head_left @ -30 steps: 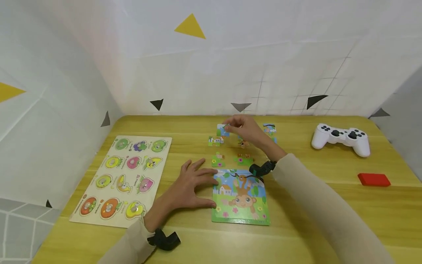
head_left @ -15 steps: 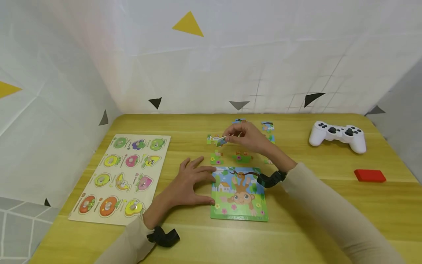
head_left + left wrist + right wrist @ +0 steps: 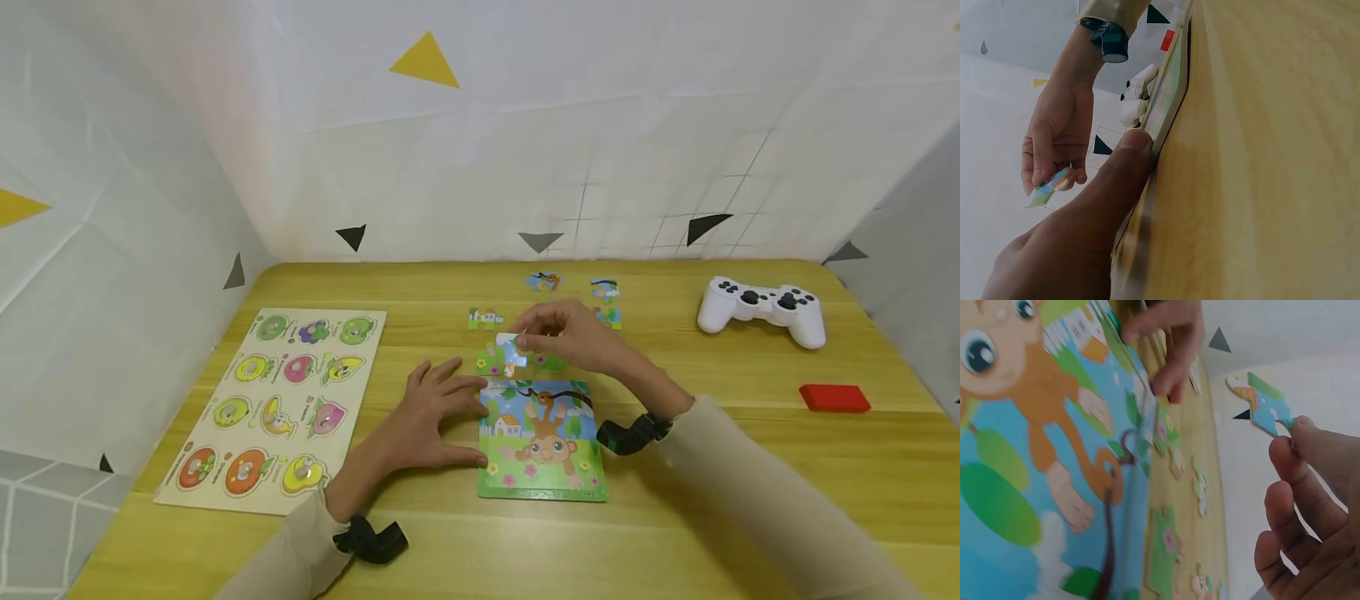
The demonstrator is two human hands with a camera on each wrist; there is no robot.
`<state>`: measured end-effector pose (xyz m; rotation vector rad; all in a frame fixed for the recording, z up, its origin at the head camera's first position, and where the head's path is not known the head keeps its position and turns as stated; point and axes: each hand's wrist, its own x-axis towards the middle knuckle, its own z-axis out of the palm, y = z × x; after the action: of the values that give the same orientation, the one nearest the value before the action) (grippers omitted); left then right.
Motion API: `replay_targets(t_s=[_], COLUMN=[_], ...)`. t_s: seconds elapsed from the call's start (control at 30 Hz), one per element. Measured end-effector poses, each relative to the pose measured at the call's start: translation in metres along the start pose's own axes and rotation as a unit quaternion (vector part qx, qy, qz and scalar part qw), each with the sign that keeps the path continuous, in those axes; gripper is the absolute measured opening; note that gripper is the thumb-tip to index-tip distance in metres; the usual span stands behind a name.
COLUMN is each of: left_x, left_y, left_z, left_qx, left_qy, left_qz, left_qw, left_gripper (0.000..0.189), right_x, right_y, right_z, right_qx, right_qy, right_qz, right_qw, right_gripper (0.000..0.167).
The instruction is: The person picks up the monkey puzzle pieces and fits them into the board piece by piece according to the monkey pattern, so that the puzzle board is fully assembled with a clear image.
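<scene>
My right hand (image 3: 576, 335) pinches a jigsaw piece (image 3: 511, 353) between thumb and forefinger, raised above the table just behind a square monkey puzzle board (image 3: 538, 467). In the right wrist view that jigsaw piece (image 3: 1265, 403) shows blue sky, some green and an orange patch. Fingers spread, my left hand (image 3: 426, 423) touches the left edge of the board, and its thumb (image 3: 1135, 140) lies against that edge in the left wrist view. The board carries a full picture of a hanging monkey, a house and flowers.
Behind the board lie several loose pieces, such as a house piece (image 3: 484, 318), a branch piece (image 3: 543, 281) and a corner piece (image 3: 604, 288). A fruit peg board (image 3: 277, 408) is on the left. A white game controller (image 3: 761, 310) and red block (image 3: 835, 397) are on the right.
From the back of the table, my right hand has brought the pinched piece forward towards the board, tilting and turning it on the way. My left hand stays at the board's edge.
</scene>
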<state>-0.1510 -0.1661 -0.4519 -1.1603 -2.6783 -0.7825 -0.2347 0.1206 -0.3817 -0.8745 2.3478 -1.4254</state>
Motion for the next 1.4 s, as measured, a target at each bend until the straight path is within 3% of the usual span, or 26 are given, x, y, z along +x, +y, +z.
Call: replay_targets(t_s=[0.2,0.4,0.77,1.0,1.4], left_x=[0.000,0.000,0.000,-0.001,0.000], left_y=[0.000,0.000,-0.001,-0.001,0.000], left_z=[0.001,0.001,0.001,0.001,0.001], left_qx=[-0.003,-0.005,-0.003,-0.005,-0.003], left_qy=[0.002,-0.001,-0.001,-0.002,-0.002], left_qz=[0.000,-0.009,-0.008,-0.007,-0.008], left_qw=[1.0000,1.0000,1.0000,1.0000,1.0000], left_gripper=[0.053,0.054,0.054,0.053,0.053], right_x=[-0.011,-0.019,-0.025,-0.027,-0.030], right_y=[0.004,0.007,0.013,0.015,0.010], right_z=[0.015,0.032,0.043,0.043,0.045], right_qx=[0.005,0.019,-0.036,-0.088,-0.123], right_qy=[-0.024,-0.058,-0.056,-0.064,-0.093], right_qz=[-0.027,-0.006,0.002,-0.037,-0.025], right_qw=[0.9993,0.9981,0.9978,0.9933,0.9877], right_gripper=[0.018,0.015,0.013,0.028,0.046])
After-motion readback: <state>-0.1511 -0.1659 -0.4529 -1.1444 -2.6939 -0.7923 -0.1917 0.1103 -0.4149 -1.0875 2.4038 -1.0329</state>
